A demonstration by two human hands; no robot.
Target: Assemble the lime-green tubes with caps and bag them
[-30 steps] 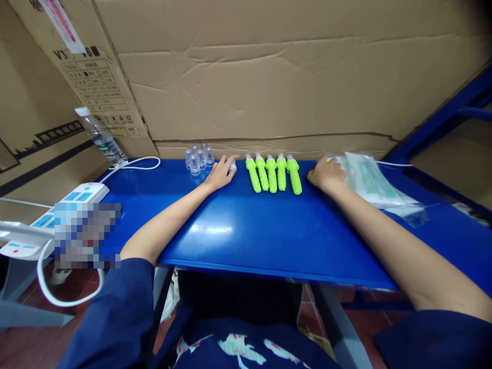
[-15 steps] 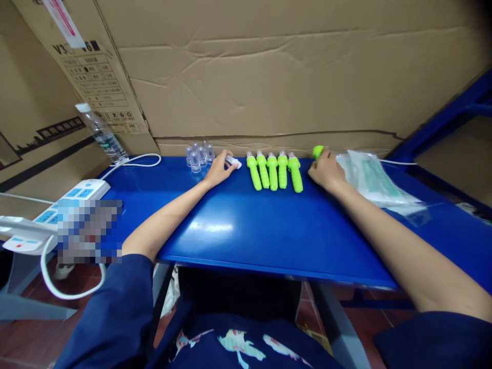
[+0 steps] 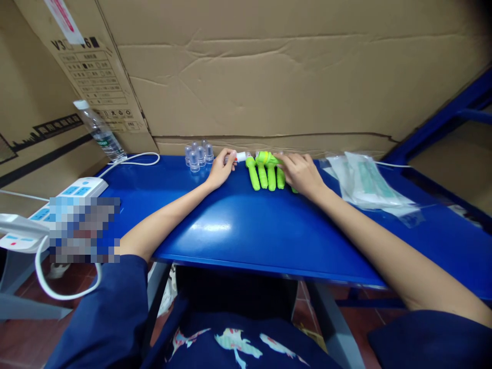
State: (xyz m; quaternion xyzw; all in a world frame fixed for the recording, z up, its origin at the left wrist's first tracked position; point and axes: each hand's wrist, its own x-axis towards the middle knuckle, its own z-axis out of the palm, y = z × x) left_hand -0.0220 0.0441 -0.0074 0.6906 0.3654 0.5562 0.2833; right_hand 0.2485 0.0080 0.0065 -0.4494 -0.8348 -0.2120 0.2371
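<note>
My left hand [image 3: 223,167] pinches a small white tube [image 3: 241,157] with a spot of red by the fingers. My right hand [image 3: 302,173] is closed on a lime-green ribbed handle [image 3: 265,157], held sideways with its wider end towards the tube. The tube and that end are close together; whether they touch I cannot tell. Beneath the held handle, a row of several similar green handles [image 3: 263,179] lies on the blue table [image 3: 238,225], partly covered by my right hand. Left of my left hand stand several clear plastic caps [image 3: 194,161].
Flat plastic packets [image 3: 365,179] lie on the right. To the left are a white power strip [image 3: 86,190], its cable and a water bottle [image 3: 100,132]. A cardboard wall [image 3: 269,87] closes off the back, and a blurred patch covers something at the left edge.
My right hand has moved left from beside the packets, bringing the green handle over the row. My left hand has turned the white tube so it points right towards it.
</note>
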